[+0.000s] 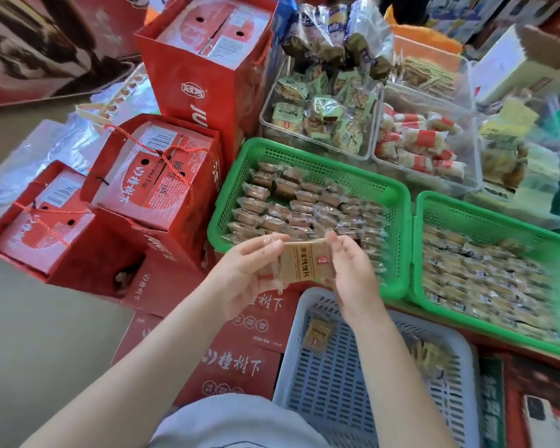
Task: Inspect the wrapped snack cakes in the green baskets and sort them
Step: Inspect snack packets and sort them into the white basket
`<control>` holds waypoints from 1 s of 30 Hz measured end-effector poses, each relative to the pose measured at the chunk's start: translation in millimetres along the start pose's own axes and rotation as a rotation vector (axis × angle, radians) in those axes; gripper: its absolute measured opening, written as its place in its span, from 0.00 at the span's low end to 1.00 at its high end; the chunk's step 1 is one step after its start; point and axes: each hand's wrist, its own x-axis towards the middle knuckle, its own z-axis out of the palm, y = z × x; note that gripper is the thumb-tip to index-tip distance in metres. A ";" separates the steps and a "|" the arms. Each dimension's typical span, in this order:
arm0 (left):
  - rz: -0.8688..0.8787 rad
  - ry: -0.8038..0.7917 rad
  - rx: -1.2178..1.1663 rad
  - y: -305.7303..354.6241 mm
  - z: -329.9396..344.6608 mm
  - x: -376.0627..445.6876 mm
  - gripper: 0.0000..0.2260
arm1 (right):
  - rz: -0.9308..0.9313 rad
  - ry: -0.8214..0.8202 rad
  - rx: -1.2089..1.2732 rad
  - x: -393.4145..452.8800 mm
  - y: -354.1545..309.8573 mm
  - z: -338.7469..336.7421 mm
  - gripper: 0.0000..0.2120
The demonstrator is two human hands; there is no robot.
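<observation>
Holding one wrapped snack cake point(301, 260) between both hands, I have it raised just above the near rim of the left green basket point(230, 192). My left hand point(246, 270) pinches the cake's left end, thumb on top and fingers curled under the clear wrapper. My right hand point(353, 270) grips the right end the same way, fingers bent round the edge. The cake's brown label with dark characters faces up toward me.

Everything else I place from that left green basket. Inside it lie rows of brown cakes in clear wrappers point(304, 205), packed close together. Touching its right side stands the right green basket point(498, 221), filled with paler wrapped cakes point(482, 286). Just nearer me than the left green basket sits a grey-blue slotted basket point(353, 383), below my right wrist; one wrapped cake point(317, 331) lies in its far left corner and a few paler packets point(430, 354) lie at its right side. Beyond the left green basket are two clear bins, one with green-wrapped snacks point(324, 118) and one with red-and-white packets point(421, 147). To the left of the left green basket stand red gift boxes with cord handles point(156, 176), and a tall red bag point(207, 72) rises behind them.
</observation>
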 end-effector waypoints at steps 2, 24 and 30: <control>-0.009 -0.025 -0.043 -1.8 5.0 -9.3 0.15 | -0.089 0.040 -0.019 -9.0 1.0 1.4 0.17; 0.083 -0.020 0.175 -17.9 66.8 -10.3 0.12 | 0.015 -0.086 0.437 -33.9 9.3 -71.7 0.10; 0.129 0.150 0.319 -31.5 68.9 -1.7 0.05 | 0.101 0.180 0.513 -36.4 12.4 -64.5 0.11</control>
